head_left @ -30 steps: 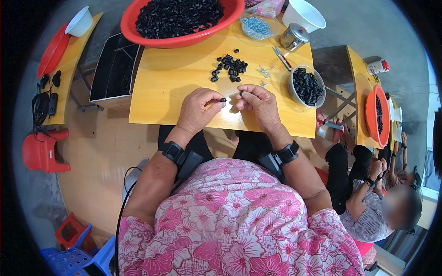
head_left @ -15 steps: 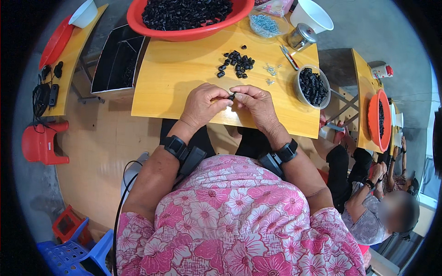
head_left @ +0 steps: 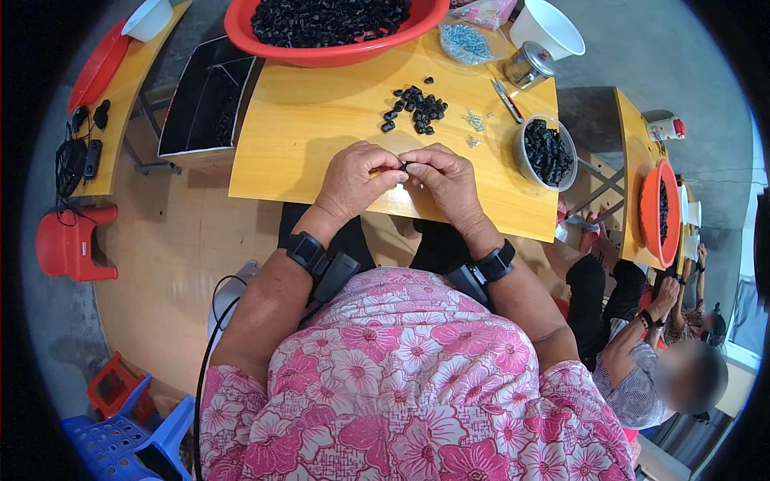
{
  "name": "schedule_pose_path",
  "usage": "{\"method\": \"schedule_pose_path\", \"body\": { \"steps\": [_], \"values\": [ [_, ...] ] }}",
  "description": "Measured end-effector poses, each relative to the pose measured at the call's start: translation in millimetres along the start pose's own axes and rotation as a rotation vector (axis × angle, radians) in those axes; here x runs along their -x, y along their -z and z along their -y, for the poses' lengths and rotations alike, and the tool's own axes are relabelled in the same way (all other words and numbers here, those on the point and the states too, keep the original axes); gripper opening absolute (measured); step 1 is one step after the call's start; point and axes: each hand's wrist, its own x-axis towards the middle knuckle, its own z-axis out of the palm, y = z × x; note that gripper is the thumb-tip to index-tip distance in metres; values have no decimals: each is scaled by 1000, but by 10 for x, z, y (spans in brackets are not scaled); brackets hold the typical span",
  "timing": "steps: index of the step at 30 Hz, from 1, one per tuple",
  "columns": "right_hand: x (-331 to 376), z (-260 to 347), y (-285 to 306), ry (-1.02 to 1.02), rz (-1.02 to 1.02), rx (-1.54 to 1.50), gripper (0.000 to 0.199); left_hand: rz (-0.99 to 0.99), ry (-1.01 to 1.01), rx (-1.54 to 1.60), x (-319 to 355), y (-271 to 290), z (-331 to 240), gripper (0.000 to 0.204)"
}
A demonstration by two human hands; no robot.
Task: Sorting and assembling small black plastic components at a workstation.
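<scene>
Both hands meet over the near part of the yellow table (head_left: 305, 144), the left hand (head_left: 353, 180) and the right hand (head_left: 445, 180) with fingertips pressed together on a small black part (head_left: 403, 166); only a sliver of it shows between the fingers, so its shape cannot be made out, and a hint of something pale at the left fingertips is too small to name. Each grip is closed on that part, held just above the tabletop. Beyond the hands lies a loose pile of black pieces (head_left: 415, 108), and just right of it a scatter of small metal screws (head_left: 473, 124), hard to count. A metal bowl (head_left: 521, 152) near the right edge holds more black pieces. At the far edge a big red basin (head_left: 321, 54) of the same pieces is cut off by the frame, as are a clear dish of screws (head_left: 469, 40) and a white bowl (head_left: 549, 28). A small metal tin (head_left: 529, 66) stands between them. A seated person (head_left: 642, 369) at lower right is partly hidden.
</scene>
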Motion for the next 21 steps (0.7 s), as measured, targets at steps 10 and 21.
{"method": "schedule_pose_path", "body": {
  "steps": [10,21],
  "values": [
    [125,-28,-133,405,-81,299,40,-26,47,103,0,-1,38,15],
    [118,-116,-183,406,-192,432,45,-7,167,144,-27,-42,-33,16]
  ]
}}
